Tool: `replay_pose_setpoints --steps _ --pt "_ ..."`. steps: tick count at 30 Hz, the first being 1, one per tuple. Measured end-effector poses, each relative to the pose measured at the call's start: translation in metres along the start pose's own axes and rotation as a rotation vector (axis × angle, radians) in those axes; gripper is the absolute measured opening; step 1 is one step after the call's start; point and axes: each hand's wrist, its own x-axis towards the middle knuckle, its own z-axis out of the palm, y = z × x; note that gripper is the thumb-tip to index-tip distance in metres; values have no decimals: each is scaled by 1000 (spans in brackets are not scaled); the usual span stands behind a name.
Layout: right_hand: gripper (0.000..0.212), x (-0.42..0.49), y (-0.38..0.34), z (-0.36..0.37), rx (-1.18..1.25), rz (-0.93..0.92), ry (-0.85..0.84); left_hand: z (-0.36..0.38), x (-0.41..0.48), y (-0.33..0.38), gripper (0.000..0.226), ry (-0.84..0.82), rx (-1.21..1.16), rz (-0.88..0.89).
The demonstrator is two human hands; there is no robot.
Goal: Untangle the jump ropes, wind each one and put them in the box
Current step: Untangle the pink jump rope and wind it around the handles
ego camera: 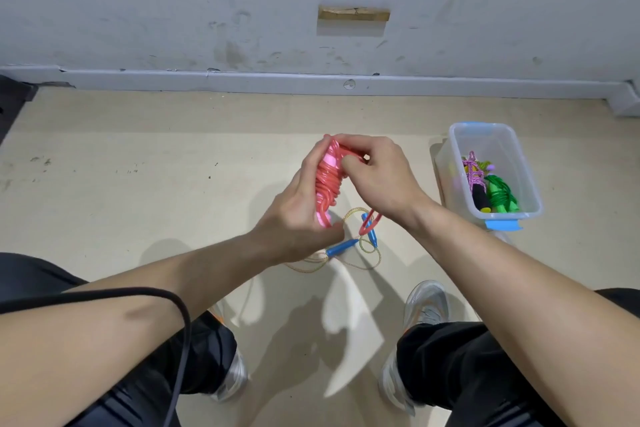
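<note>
Rope [327, 180] wound, gripped between both hands' fingers [349, 163]

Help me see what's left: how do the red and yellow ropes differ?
The red rope is wound into a tight bundle; the yellow rope lies in loose loops. The left hand and right hand grip the red rope; the yellow rope rests on the floor. Neither is in the box.
</note>
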Motion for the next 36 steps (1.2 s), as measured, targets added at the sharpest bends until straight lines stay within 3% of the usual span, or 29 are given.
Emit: replay_pose_setpoints --steps 4,11,15,25,29,32,36 --pt "27 4 6 -5 -73 -4 -24 -13 9 2 124 -58 64 -33" --pt "24 4 12 -6 -90 15 -84 -18 11 3 107 -88 36 -80" --pt "25 4 12 -6 -104 20 -106 -19 11 5 113 -140 -11 -125" --pt "22 4 8 -3 -79 10 -120 -15 12 4 88 -43 6 -97" --pt "28 4 2 2 -53 2 68 -13 18 8 86 81 54 -67" --pt "17 5 -2 11 78 60 251 -14 22 13 85 140 50 -44" --pt "10 6 -6 13 140 110 354 -17 26 14 85 214 29 -21"
